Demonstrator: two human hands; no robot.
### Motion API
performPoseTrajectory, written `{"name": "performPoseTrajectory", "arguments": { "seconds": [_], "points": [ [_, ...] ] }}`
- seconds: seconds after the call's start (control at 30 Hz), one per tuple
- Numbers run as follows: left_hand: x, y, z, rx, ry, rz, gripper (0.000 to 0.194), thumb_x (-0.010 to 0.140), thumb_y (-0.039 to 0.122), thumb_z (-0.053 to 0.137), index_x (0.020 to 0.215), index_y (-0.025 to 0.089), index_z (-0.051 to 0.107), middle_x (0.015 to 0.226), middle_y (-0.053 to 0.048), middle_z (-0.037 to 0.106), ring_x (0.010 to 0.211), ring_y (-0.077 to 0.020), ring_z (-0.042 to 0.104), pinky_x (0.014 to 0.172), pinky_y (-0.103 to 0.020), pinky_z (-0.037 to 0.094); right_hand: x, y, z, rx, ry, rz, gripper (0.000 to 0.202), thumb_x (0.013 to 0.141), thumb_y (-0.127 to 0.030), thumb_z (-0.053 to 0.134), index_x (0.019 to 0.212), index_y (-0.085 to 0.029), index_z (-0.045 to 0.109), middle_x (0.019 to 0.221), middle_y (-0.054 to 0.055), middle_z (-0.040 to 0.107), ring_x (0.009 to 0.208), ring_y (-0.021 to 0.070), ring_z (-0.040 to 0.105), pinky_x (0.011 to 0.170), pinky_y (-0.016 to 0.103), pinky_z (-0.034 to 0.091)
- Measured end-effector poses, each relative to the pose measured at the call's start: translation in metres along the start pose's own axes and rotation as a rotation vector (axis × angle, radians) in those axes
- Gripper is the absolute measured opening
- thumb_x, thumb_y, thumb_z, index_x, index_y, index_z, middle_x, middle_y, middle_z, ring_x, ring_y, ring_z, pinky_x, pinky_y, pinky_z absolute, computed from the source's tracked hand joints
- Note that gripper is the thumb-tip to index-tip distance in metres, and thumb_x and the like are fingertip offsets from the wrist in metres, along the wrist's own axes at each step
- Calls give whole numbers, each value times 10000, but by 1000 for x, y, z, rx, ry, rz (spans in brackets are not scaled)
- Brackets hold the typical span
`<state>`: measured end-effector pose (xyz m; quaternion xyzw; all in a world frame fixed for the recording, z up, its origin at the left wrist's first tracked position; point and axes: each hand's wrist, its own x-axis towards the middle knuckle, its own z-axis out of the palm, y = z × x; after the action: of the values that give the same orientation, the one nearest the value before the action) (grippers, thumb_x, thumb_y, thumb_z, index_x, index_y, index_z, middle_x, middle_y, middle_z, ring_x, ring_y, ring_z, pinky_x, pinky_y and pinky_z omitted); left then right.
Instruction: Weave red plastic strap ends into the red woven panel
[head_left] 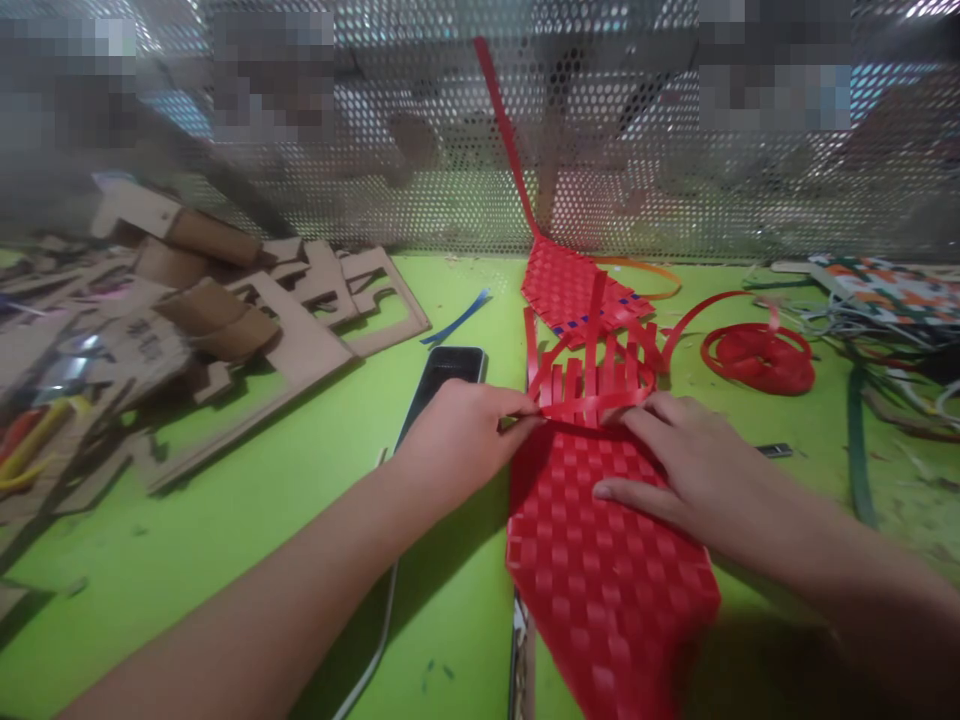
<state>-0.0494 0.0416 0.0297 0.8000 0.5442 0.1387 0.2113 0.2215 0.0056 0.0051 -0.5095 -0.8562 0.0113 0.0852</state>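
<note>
A red woven strip mat (600, 540) lies on the green table in front of me, its loose strip ends standing up at the far edge. My left hand (469, 430) pinches a red strip (581, 407) at the mat's upper left corner. The same strip runs across the loose ends to my right hand (675, 450), whose fingertips press on it at the right. The thumb of my right hand is spread apart and rests on the weave. Behind lies a second red woven piece (574, 290) with blue bits and a long upright strip.
A phone (442, 385) with a white cable lies left of the mat. Cardboard cutouts (247, 370) are piled at the left. A red strip coil (761, 358), a green strip (860, 440) and an orange-white-green woven piece (892, 290) are at the right. A perforated metal screen (450, 190) stands behind.
</note>
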Motion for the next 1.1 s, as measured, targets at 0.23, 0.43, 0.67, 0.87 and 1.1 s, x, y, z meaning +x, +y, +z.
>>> {"name": "performPoseTrajectory", "arguments": {
  "seconds": [0.23,0.43,0.67,0.87,1.1],
  "points": [
    [-9,17,-10,268,-220,46,327,1064,291,541,1258,279,803,1027,-91,848,900,-312,803,762,-386,598,-1,-3,-6,-42,-2,-44,510,1011,-614,652,1350,-240,722,1211,143,744,1054,355,699,902,531,561],
    [-12,26,-6,387,-285,49,328,1073,303,515,1290,260,758,1058,-124,833,884,-341,804,717,-385,579,-1,-8,-16,-104,18,-101,338,968,-530,733,1110,-233,812,1038,104,807,963,346,716,861,532,556],
    [-14,18,-4,325,-267,57,339,1060,248,539,1298,287,776,1056,-102,841,976,-332,808,856,-410,596,6,-9,-7,-5,97,-285,331,1047,-259,608,1330,-206,773,1297,129,801,1157,327,729,1020,528,588],
    [-5,-7,-13,61,-80,70,302,1052,285,575,1178,344,843,1053,-6,848,894,-239,782,817,-334,594,7,-7,3,26,46,-316,496,995,-69,490,1410,-179,739,1432,123,755,1242,283,734,1095,490,595],
    [-2,-9,-8,55,-114,158,288,1071,319,592,1173,258,854,1191,-67,773,987,-233,738,890,-355,576,5,-1,5,36,45,-324,506,977,-81,476,1403,-137,744,1430,139,748,1292,286,731,1156,514,566]
  ]
}}
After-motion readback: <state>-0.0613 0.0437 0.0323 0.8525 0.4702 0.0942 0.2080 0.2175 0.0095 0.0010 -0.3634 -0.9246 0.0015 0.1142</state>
